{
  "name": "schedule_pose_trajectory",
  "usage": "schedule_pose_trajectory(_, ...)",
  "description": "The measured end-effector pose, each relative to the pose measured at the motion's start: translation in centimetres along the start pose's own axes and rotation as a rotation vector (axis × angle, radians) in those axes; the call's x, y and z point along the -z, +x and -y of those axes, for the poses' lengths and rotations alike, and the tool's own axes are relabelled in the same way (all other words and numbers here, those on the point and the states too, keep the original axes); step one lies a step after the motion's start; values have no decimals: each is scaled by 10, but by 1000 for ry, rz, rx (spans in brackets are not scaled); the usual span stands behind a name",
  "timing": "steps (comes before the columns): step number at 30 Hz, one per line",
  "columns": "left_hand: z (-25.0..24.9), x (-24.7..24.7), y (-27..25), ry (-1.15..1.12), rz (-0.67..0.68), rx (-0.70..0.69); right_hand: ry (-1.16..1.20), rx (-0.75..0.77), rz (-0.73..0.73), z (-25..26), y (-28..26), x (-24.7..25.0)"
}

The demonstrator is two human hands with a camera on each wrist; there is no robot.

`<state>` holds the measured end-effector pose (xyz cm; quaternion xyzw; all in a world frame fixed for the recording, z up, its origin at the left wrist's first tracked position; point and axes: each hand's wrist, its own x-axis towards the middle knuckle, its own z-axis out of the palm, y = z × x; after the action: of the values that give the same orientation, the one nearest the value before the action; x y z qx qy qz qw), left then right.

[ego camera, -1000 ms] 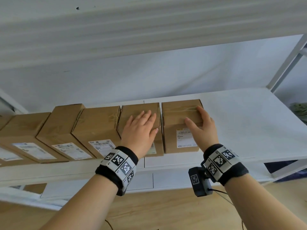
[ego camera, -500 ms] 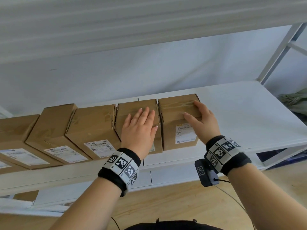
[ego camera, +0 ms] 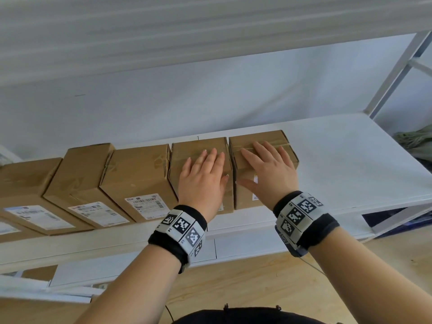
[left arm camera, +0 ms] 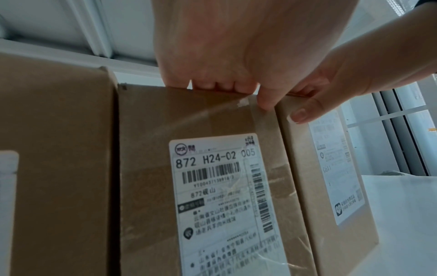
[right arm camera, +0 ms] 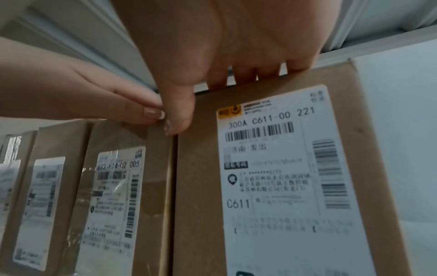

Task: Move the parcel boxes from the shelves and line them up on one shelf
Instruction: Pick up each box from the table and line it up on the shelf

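Several brown parcel boxes with white labels stand in a row on the white shelf (ego camera: 350,164). My left hand (ego camera: 203,176) (left arm camera: 236,46) lies flat on top of the second box from the right (ego camera: 198,146) (left arm camera: 201,186) (right arm camera: 113,196), fingers straight. Flat on the rightmost box (ego camera: 257,139) (left arm camera: 307,186) (right arm camera: 272,177) rests my right hand (ego camera: 268,171) (right arm camera: 224,37), its thumb down over the front face near the seam. These two boxes stand side by side, nearly touching. Neither hand grips anything.
Three more boxes (ego camera: 138,174) (ego camera: 81,178) (ego camera: 23,190) continue the row to the left. Bare white shelf stretches right of the row. The upper shelf's underside (ego camera: 187,31) hangs close overhead. A white post (ego camera: 397,73) stands at the back right. Wooden floor (ego camera: 233,284) lies below.
My right hand has left the rightmost box's right edge and now lies flat on its top. The left hand has stayed on its box.
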<state>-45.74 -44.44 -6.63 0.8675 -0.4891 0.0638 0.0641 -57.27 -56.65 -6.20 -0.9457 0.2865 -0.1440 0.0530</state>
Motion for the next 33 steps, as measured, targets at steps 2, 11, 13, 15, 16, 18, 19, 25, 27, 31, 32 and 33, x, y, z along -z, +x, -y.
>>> schedule_pose_trajectory(2,0,-1,0,-2,-12,-1,18,-7,-18,1,3,0)
schedule_pose_trajectory(11,1,-4,0,-6,-24,-3,17,-20,-8,4,7,7)
schedule_pose_trajectory(13,1,-4,0,-3,-27,-4,16,-19,1,4,7,8)
schedule_pose_trajectory(15,0,-3,0,-3,-36,-5,14,-23,4,4,8,8)
schedule_pose_trajectory(16,0,-2,0,-4,-36,-5,13,-27,9,4,8,9)
schedule_pose_trajectory(18,-1,-1,0,-4,-31,-4,8,-34,24,5,7,10)
schedule_pose_trajectory(19,-1,0,0,-4,-26,-1,10,-35,29,5,7,11)
schedule_pose_trajectory(25,-2,4,5,-42,-12,23,33,-37,36,7,6,14)
schedule_pose_trajectory(27,-2,6,7,-55,-25,33,51,-39,43,7,7,17)
schedule_pose_trajectory(31,-3,10,7,-80,-43,51,104,-55,62,7,8,24)
schedule_pose_trajectory(32,-3,11,7,-84,-46,49,112,-57,67,7,8,25)
schedule_pose_trajectory(33,-3,13,7,-88,-47,48,120,-58,69,7,8,25)
